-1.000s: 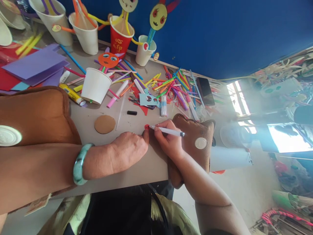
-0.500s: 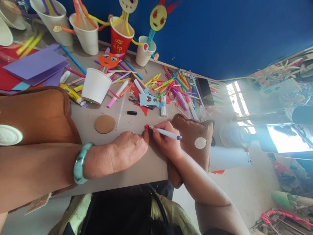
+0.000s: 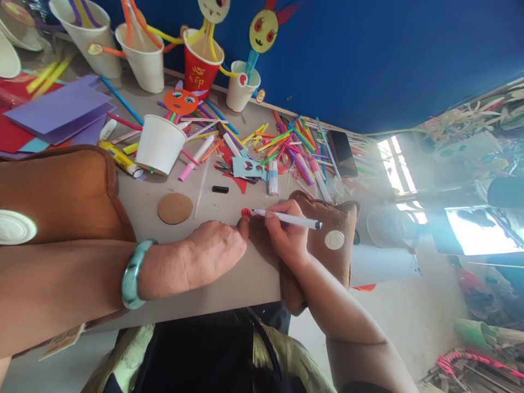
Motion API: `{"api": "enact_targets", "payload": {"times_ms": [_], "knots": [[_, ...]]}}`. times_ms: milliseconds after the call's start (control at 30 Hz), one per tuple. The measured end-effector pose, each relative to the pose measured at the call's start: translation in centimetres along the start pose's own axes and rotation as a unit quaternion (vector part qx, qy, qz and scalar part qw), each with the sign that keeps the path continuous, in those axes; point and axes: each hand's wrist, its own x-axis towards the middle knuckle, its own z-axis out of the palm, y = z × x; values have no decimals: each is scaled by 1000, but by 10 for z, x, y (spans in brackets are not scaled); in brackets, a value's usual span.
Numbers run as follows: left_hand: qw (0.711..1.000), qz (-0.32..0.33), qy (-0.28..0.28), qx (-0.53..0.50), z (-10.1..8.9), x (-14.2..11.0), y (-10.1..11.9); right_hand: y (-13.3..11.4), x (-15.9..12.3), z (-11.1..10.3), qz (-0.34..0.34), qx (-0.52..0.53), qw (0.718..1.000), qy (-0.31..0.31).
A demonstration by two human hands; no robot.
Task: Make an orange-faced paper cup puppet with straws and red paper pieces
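A small red paper circle (image 3: 245,213) with black "Hi" lettering lies flat on the table (image 3: 229,289). My left hand (image 3: 213,248), fingers curled under, pins its lower edge with a fingertip. In my right hand (image 3: 289,234) is a white marker (image 3: 301,220), pinched between thumb and fingers. Its dark tip sits just right of the circle; I cannot tell whether it touches. A black marker cap (image 3: 220,189) and a brown cardboard disc (image 3: 175,208) lie beyond my left hand.
Brown cushions (image 3: 61,191) flank my arms, the smaller cushion (image 3: 323,245) at right. Behind lie loose colored sticks (image 3: 282,139), a glue bottle (image 3: 273,180), scissors and a phone (image 3: 343,154). Decorated paper cups (image 3: 161,144) stand at the back, before a blue panel (image 3: 347,65).
The marker has drawn back slightly to the right from the red circle and leans lower, with my right hand shifting right. My left hand stays on the circle.
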Motion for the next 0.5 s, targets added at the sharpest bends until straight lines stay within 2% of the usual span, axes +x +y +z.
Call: {"api": "enact_targets", "payload": {"times_ms": [200,500], "knots": [[1000,-4,13,-4,3,-2,-1,-2,3,-1,-17,-10,1000,-16],[1000,8,3,1,1,-2,0,-6,2,-1,-48,-41,997,-35]]}}
